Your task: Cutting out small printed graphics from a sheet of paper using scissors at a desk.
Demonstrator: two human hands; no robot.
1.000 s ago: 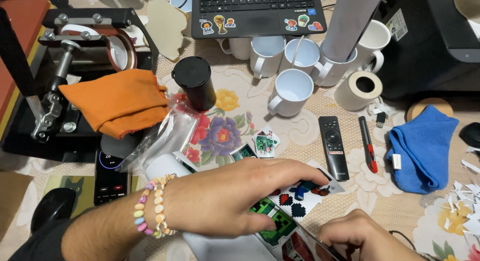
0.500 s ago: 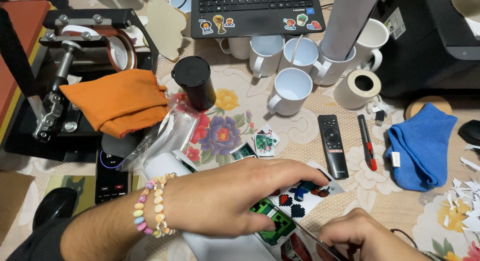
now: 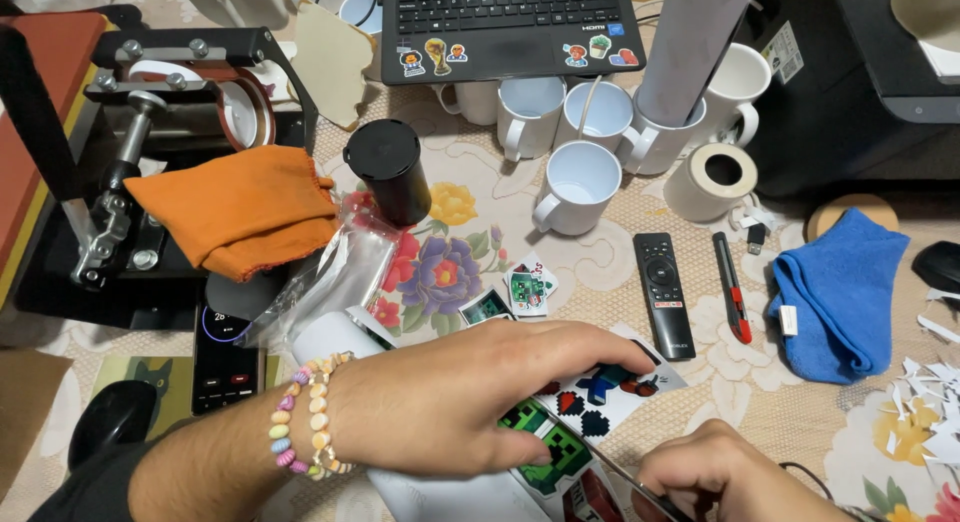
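Hands unmoved, left hand flat atop printed sheet, right hand just beside

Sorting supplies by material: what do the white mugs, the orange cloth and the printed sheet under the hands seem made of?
White mugs: likely glazed ceramic, smooth with a soft sheen. Orange cloth: soft woven or knit fabric, matte, folded with creases. Printed sheet pressed flat by the left hand: paper or thin film, slightly glossy; which one cannot be told.

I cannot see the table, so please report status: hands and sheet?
Left hand flat on white pixel-art sticker sheet. Right hand grips thin blade. Nothing blocking.
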